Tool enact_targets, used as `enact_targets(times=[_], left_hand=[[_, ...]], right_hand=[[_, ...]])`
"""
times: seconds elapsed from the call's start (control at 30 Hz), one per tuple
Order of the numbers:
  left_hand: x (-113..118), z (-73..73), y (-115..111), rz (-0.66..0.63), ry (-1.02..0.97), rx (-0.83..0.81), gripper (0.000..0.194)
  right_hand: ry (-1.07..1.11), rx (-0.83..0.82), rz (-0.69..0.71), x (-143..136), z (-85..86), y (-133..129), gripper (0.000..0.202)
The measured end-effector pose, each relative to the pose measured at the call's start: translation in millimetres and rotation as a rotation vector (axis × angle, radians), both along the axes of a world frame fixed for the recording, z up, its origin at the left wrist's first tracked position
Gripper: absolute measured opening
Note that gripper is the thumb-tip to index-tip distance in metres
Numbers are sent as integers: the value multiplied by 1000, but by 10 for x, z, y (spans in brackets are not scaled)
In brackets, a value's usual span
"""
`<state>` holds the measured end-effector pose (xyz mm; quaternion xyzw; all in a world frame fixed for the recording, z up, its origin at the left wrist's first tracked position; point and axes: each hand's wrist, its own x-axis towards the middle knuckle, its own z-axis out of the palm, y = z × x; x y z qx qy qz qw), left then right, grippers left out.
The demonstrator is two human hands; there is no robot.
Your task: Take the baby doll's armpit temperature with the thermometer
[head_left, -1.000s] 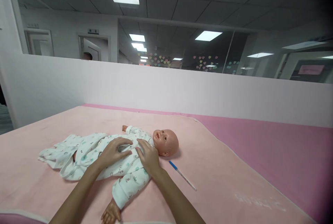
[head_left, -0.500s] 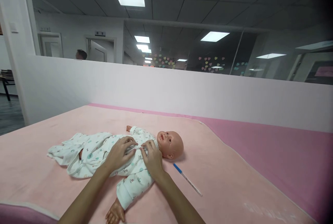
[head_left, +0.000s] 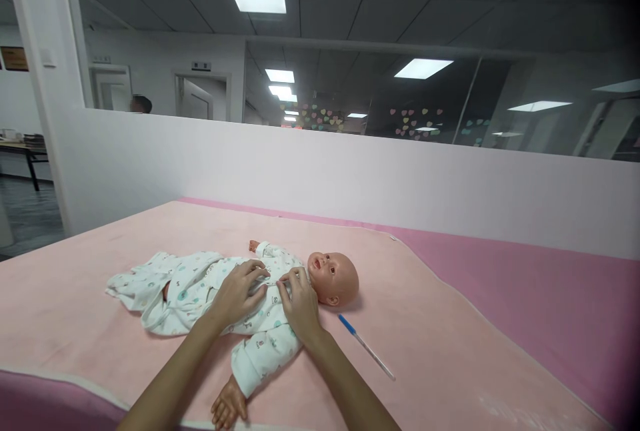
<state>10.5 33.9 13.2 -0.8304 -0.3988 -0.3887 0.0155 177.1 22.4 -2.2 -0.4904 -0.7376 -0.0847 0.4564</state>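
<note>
1. Currently, the doll lies on its back on the pale pink sheet, beneath the fingers of both hands.
2. Left hand: positioned over the doll's midsection, palm down. The fingers curve toward the doll's chest; the thumb is spread from them, with patterned cloth visible in the gap.
3. Right hand: positioned at the doll's upper chest, just beside the doll's head. The fingers are bent, tips directed at the chest front.
4. Finger state: both sets are bent over the patterned garment worn by the doll. Whether either set pinches the cloth cannot be determined.
5. Fingertip spacing: the two sets face each other across the doll's chest, near but apart.
6. Near sleeve: extends outward from the doll's shoulder, on the wrist side of both hands.
7. Blue-ended stick: near the doll's head, blue end closest, apart from the fingers.
8. White partition: stands beyond the doll's far side.
</note>
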Motion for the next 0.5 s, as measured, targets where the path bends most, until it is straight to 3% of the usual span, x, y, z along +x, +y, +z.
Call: enact_targets(times=[0.5], left_hand=[[53,-22,11,0,30,49,19]], right_hand=[[10,11,-28,-18,-32,26,16]])
